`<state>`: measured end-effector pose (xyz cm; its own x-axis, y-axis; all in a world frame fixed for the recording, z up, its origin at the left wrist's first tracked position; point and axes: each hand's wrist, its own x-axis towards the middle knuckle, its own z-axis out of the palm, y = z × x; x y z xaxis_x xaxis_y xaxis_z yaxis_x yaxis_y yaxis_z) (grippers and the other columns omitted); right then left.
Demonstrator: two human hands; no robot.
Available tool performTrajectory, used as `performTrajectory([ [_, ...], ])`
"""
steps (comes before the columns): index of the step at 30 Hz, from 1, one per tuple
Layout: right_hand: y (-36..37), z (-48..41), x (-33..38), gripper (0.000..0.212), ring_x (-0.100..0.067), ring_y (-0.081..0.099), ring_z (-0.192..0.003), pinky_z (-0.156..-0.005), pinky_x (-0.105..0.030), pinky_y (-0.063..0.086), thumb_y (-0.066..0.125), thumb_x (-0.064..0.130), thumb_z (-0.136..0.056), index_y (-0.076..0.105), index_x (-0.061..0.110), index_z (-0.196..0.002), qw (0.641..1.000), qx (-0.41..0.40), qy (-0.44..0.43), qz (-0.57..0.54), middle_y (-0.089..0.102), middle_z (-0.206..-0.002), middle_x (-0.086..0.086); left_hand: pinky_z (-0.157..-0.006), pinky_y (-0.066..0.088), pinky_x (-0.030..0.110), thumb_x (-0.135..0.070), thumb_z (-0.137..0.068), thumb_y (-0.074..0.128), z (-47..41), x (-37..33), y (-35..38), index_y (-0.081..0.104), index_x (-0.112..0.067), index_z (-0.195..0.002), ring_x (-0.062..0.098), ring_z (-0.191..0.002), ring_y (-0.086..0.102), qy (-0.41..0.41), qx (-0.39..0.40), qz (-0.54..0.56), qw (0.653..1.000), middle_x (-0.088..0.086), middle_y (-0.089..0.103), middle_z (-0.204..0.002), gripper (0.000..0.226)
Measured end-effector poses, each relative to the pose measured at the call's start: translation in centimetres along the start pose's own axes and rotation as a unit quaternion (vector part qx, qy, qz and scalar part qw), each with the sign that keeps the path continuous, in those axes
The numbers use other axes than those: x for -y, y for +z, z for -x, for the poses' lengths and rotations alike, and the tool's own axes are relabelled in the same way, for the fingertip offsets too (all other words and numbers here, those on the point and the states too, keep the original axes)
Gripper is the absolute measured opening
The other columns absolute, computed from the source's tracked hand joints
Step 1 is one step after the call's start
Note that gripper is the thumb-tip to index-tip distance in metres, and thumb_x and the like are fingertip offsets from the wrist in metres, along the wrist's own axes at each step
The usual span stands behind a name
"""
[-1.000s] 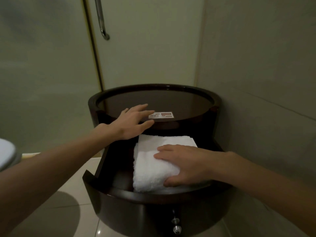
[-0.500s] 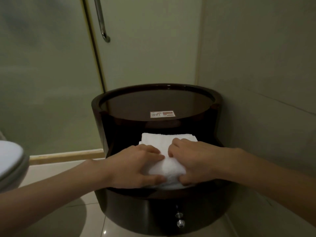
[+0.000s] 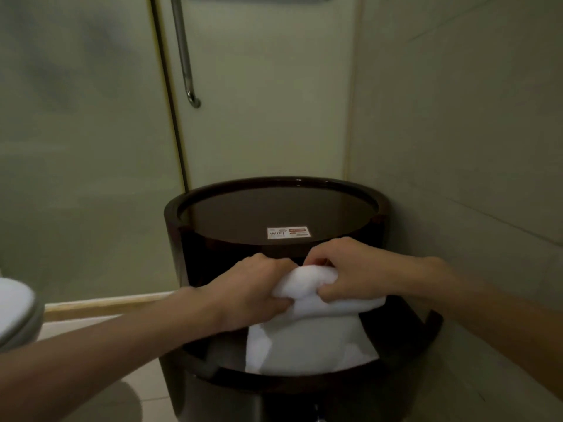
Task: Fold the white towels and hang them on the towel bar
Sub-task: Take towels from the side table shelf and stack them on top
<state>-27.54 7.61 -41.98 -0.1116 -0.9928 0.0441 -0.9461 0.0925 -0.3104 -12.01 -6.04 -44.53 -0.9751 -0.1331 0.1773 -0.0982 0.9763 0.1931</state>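
Head view: both hands are clamped on a white towel (image 3: 304, 339). The left hand (image 3: 256, 287) grips its bunched top from the left, with fingers curled into the cloth. The right hand (image 3: 350, 269) pinches the same bunch from the right, and the two hands are almost touching. The towel's top is held up above the open drawer (image 3: 304, 380) of a dark round stand (image 3: 274, 205), while its lower part spreads down into the drawer. I cannot tell whether that lower part is a second towel. A small sticker (image 3: 286, 233) lies on the stand's top, just beyond the hands. Far left, a metal handle (image 3: 182, 56) runs down a glass door. A toilet (image 3: 15, 306) shows at the left edge.
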Motion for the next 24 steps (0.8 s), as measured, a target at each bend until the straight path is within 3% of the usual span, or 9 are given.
performTrajectory([
  [2,-0.9,0.0,-0.1,0.061,-0.007,0.057,-0.097,-0.083,-0.032,0.054,0.075,0.044,-0.073,0.048,0.03,-0.125,1.0,-0.004,0.012,-0.005,0.057,-0.111,0.012,-0.075,0.052,0.022,-0.03,-0.08,0.069,-1.5,0.6,-2.4,0.065,-0.025,-0.111,0.002,-0.087,0.062,0.015,-0.004,0.035,0.999,-0.008,0.069,-0.099,0.032],
  [4,-1.4,0.0,-0.1,0.073,-0.007,0.055,-0.097,-0.078,-0.027,0.052,0.079,0.049,-0.066,0.037,0.035,-0.125,0.998,0.021,0.051,0.016,0.051,-0.11,0.016,-0.071,0.054,0.026,-0.024,-0.079,0.072,-2.9,1.3,-4.8,0.071,-0.018,-0.098,0.006,-0.08,0.066,0.022,-0.003,0.074,0.997,-0.004,0.072,-0.088,0.02],
  [6,-2.3,-0.3,-0.2,0.058,-0.012,0.057,-0.089,-0.067,-0.029,0.051,0.077,0.04,-0.069,0.036,0.032,-0.11,0.995,-0.004,0.073,0.07,0.054,-0.103,0.009,-0.066,0.054,0.027,-0.019,-0.079,0.073,-4.3,2.1,-6.8,0.073,-0.013,-0.091,0.006,-0.074,0.067,0.019,0.006,0.103,0.995,-0.002,0.072,-0.083,0.013],
  [9,-5.6,-1.6,-0.3,0.037,-0.019,0.058,-0.088,-0.073,-0.037,0.051,0.075,0.027,-0.071,0.052,0.019,-0.099,0.993,-0.07,0.044,0.08,0.061,-0.098,0.001,-0.062,0.051,0.019,-0.014,-0.077,0.076,-6.3,3.0,-9.4,0.073,-0.016,-0.089,0.0,-0.069,0.064,-0.001,0.012,0.122,0.992,-0.007,0.072,-0.079,0.012],
  [12,-9.8,-3.8,-0.5,0.034,-0.002,0.059,-0.076,-0.064,-0.015,0.049,0.08,0.025,-0.069,0.064,0.019,-0.098,0.995,-0.086,0.045,0.021,0.063,-0.086,0.012,-0.065,0.052,0.02,-0.021,-0.073,0.08,-7.9,3.9,-12.9,0.074,-0.017,-0.092,0.004,-0.074,0.068,-0.028,-0.006,0.16,0.987,-0.006,0.074,-0.083,0.02],
  [14,-12.1,-5.6,-0.9,0.035,0.001,0.057,-0.074,-0.054,-0.011,0.043,0.082,0.028,-0.067,0.067,0.025,-0.098,0.993,-0.103,0.057,0.003,0.062,-0.084,0.018,-0.07,0.054,0.024,-0.028,-0.07,0.08,-8.9,4.5,-15.3,0.074,-0.019,-0.093,0.011,-0.082,0.07,-0.043,-0.023,0.178,0.983,-0.004,0.075,-0.088,0.026],
  [19,-15.2,-10.7,-2.5,0.025,-0.01,0.056,-0.078,-0.059,-0.024,0.04,0.078,0.027,-0.071,0.061,0.025,-0.089,0.986,-0.162,0.034,0.002,0.059,-0.087,0.009,-0.066,0.046,0.02,-0.047,-0.064,0.082,-12.0,5.8,-17.4,0.067,-0.027,-0.1,0.007,-0.081,0.063,-0.072,-0.085,0.015,0.994,-0.013,0.067,-0.089,0.044],
  [22,-15.6,-13.3,-3.5,0.03,-0.02,0.058,-0.083,-0.065,-0.031,0.047,0.075,0.024,-0.074,0.062,0.014,-0.099,0.969,-0.243,0.021,0.032,0.061,-0.091,-0.001,-0.07,0.039,0.018,-0.037,-0.072,0.079,-13.9,7.4,-16.5,0.056,-0.02,-0.12,0.011,-0.089,0.055,-0.071,-0.13,-0.088,0.985,-0.008,0.059,-0.104,0.055],
  [24,-15.0,-14.6,-4.1,0.032,-0.024,0.06,-0.087,-0.072,-0.036,0.051,0.07,0.026,-0.079,0.059,0.017,-0.107,0.948,-0.308,0.023,0.081,0.064,-0.098,-0.004,-0.071,0.04,0.026,-0.033,-0.077,0.071,-14.7,8.5,-15.6,0.05,-0.02,-0.121,0.02,-0.093,0.056,-0.079,-0.21,-0.18,0.958,0.001,0.06,-0.107,0.05],
])
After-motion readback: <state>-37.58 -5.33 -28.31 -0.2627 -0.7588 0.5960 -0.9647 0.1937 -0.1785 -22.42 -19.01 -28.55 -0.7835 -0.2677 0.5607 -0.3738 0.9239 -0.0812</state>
